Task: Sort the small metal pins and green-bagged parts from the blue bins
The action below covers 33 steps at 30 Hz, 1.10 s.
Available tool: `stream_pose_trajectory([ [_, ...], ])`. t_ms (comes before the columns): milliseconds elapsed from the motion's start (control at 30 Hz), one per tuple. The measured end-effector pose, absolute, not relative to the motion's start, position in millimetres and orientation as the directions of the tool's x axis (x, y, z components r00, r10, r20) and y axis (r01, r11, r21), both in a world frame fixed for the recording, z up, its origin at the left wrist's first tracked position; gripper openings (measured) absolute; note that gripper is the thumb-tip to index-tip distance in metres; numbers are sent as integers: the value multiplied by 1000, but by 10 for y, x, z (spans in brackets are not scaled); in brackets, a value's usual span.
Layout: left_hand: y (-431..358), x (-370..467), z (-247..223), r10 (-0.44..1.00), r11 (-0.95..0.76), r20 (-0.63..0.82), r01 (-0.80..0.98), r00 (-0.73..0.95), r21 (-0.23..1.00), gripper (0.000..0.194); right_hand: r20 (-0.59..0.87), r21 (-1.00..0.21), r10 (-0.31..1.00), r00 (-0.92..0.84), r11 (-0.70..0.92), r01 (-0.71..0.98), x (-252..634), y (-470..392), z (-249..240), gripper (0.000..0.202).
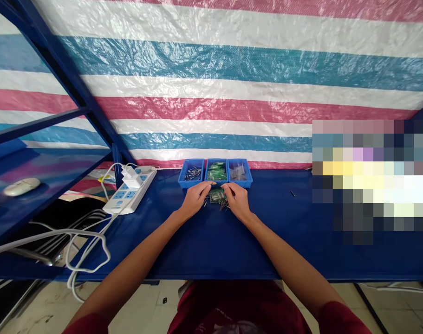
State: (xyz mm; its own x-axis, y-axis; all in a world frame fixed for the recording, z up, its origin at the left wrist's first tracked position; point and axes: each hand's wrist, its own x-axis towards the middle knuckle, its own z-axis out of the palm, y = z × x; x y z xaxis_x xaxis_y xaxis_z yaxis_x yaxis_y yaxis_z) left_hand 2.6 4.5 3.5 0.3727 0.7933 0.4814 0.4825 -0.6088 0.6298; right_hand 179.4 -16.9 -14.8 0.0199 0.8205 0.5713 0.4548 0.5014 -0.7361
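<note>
My left hand (196, 198) and my right hand (237, 200) are just in front of three blue bins, a short gap apart. Both have their fingers pinched together; whatever is in them is too small to make out. Between and below the hands lies a pile of small clear-and-green packets (217, 195), with thin dark metal pins (223, 205) around its near side. The left bin (188, 184) contains similar dark pins, the middle bin (211, 183) green packets, and the right bin (245, 184) small clear plastic pieces.
A white power strip (122, 202) with a plugged-in adapter and loose white cables (89, 250) lies left on the blue table (211, 250). One small dark pin (292, 193) rests to the right. Striped sheeting (218, 88) hangs behind. A blurred patch covers the far right.
</note>
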Motion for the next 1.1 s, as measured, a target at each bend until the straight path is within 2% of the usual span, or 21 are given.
stream_pose_trajectory([
  [200, 64, 4, 30, 820, -570, 484, 513, 306, 642, 32, 579, -737, 815, 29, 508, 447, 1796, -162, -155, 36],
  [300, 80, -9, 28, 817, -576, 495, 445, 296, 685, 31, 577, -737, 816, 30, 505, 450, 1793, -163, -156, 36],
  [600, 109, -17, 15, 858, -477, 397, 220, 325, 851, 31, 610, -711, 792, 13, 540, 450, 1789, -174, -136, 32],
  [967, 101, -27, -37, 849, -436, 350, 150, 395, 887, 29, 596, -706, 797, -94, 576, 412, 1775, -169, -173, 25],
  [1100, 78, -10, 13, 860, -425, 352, 136, 370, 895, 29, 577, -709, 809, -109, 563, 424, 1775, -171, -162, 26],
])
